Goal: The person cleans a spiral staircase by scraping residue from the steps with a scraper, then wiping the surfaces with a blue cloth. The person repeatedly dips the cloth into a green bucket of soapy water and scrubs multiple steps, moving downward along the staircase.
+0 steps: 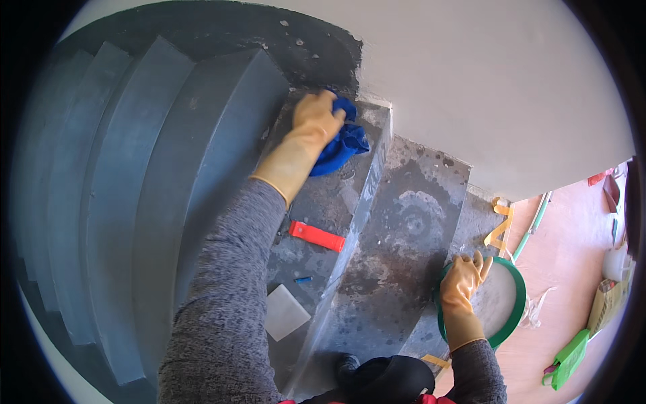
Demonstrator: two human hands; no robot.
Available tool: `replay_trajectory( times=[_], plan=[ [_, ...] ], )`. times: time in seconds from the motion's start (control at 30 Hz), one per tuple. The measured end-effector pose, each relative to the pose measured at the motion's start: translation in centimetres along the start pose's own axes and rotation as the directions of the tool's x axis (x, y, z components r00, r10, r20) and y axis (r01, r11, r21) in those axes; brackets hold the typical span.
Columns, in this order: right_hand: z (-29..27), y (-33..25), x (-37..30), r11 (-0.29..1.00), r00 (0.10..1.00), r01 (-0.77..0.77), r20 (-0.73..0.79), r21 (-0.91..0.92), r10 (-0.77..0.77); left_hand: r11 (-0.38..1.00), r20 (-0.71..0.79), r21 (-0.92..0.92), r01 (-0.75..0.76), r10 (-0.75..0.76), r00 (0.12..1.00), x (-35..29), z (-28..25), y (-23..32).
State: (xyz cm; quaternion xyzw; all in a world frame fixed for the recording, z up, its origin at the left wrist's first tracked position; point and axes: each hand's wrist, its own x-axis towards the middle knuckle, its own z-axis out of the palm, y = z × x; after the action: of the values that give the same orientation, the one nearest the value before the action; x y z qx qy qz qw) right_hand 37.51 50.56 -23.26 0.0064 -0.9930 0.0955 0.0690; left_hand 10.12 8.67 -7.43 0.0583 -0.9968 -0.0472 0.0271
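Observation:
My left hand [319, 121], in a yellowish rubber glove, presses a bunched blue cloth [336, 155] onto a stained grey step [336, 192], close to the wall. Its fingers are closed on the cloth and slightly blurred. Lower and to the right, my right hand [463, 286], gloved the same way, grips the left side of a round green bucket [519, 306]. Cloudy whitish liquid [496, 293] shows inside it. On the same step as the cloth lie a red strap-like piece [317, 236], a small blue object [303, 279] and a white square pad [286, 312].
Grey painted stairs [225, 128] rise to the left. A white wall [484, 87] borders the steps. Past the bucket, the pinkish floor [538, 256] holds a pale green hose [536, 222], a bright green bag [566, 360] and a box [603, 306]. Yellow tape [499, 229] hangs near the bucket.

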Motion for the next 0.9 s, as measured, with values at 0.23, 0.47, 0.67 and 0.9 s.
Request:
replay_trajectory(
  times=[0.23, 0.47, 0.67, 0.9],
  plan=[
    [0.2, 0.5, -0.1, 0.99, 0.982, 0.131, -0.128, -0.045, -0.136, 0.907, -0.129, -0.145, 0.396, -0.414, 0.901, 4.8, 1.9, -2.6],
    [0.5, 0.2, 0.1, 0.995, 0.99, 0.093, -0.101, -0.045, -0.097, 0.971, -0.135, -0.125, 0.204, -0.22, 0.966, 0.6, 4.4, 11.2],
    [-0.1, 0.0, 0.1, 0.992, 0.998, 0.043, 0.046, -0.121, -0.038, 0.965, -0.134, -0.263, -0.017, -0.019, 0.991, -1.0, 4.0, 12.4],
    [0.3, 0.0, 0.5, 0.992, 0.998, 0.016, 0.066, -0.128, -0.007, 0.832, -0.205, -0.421, -0.36, 0.299, 0.932, -5.0, 3.1, 11.5]
  ],
)
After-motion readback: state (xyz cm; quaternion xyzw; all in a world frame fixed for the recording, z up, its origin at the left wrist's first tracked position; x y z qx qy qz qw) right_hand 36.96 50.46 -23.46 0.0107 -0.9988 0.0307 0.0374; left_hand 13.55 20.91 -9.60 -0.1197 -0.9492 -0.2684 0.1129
